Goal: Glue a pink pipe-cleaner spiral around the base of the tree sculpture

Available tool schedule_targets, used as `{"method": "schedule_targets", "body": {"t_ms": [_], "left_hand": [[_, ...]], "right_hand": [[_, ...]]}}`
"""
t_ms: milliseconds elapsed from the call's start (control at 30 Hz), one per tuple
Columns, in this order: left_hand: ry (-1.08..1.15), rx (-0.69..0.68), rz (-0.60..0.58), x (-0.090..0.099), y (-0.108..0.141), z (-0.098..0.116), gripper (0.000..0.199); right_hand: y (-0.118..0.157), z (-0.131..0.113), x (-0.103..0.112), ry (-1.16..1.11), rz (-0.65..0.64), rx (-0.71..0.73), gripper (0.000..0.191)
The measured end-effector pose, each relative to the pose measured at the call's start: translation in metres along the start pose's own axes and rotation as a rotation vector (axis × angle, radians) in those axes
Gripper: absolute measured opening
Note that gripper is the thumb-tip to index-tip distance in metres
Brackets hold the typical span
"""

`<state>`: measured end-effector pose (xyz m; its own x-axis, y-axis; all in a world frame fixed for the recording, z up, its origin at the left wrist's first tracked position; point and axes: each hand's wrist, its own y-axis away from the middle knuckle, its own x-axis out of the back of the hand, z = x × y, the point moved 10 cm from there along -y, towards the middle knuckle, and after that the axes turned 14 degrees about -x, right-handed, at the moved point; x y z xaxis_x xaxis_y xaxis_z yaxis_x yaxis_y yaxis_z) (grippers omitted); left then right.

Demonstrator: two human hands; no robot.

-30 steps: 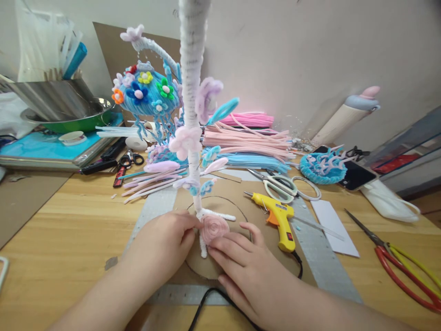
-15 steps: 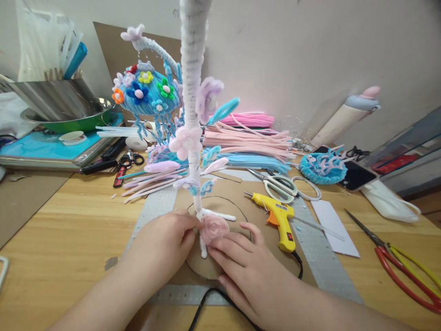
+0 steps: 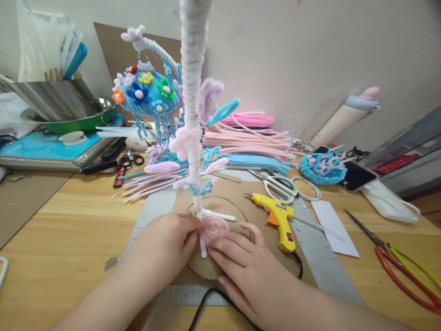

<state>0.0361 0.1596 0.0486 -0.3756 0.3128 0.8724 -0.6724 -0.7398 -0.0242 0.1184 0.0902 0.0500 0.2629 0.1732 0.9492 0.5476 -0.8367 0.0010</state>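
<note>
A flat pink pipe-cleaner spiral (image 3: 215, 230) lies against the foot of a tall white-wrapped stem (image 3: 193, 92), on a cardboard sheet with a drawn circle. Two short white legs spread from the stem's foot beside the spiral. My left hand (image 3: 172, 236) has its fingers closed in a pinch at the spiral's left edge; the fingertips are partly hidden. From the lower right, my right hand (image 3: 246, 262) rests its outstretched fingers on the spiral's near edge. Pink flowers (image 3: 186, 142) and blue loops are fixed along the stem, and a blue flowered jellyfish shape (image 3: 148, 94) hangs from its curved branch.
A yellow glue gun (image 3: 277, 216) lies right of the circle, its black cord running toward me. Scissors with pale handles (image 3: 280, 188) and red-yellow handled scissors (image 3: 399, 266) lie further right. Pipe-cleaner bundles (image 3: 248, 138) sit behind. Metal bowls (image 3: 55, 99) stand back left.
</note>
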Motion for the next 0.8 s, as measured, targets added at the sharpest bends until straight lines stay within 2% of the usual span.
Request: {"method": "schedule_targets", "body": {"t_ms": [233,333,533,800], "left_hand": [[0.029,-0.271,0.047,0.002,-0.002,0.031,0.036],[0.035,-0.359,0.043,0.000,0.000,0.038,0.039],[0.043,-0.436,0.014,0.000,0.001,0.042,0.035],[-0.043,-0.424,-0.061,-0.006,0.001,0.047,0.033]], "right_hand": [[0.001,0.000,-0.001,-0.030,-0.005,-0.005,0.038],[0.002,0.001,-0.001,-0.044,-0.006,-0.010,0.038],[0.001,0.004,0.000,-0.075,0.008,-0.031,0.036],[0.001,0.002,0.002,-0.083,0.034,-0.008,0.034]]}}
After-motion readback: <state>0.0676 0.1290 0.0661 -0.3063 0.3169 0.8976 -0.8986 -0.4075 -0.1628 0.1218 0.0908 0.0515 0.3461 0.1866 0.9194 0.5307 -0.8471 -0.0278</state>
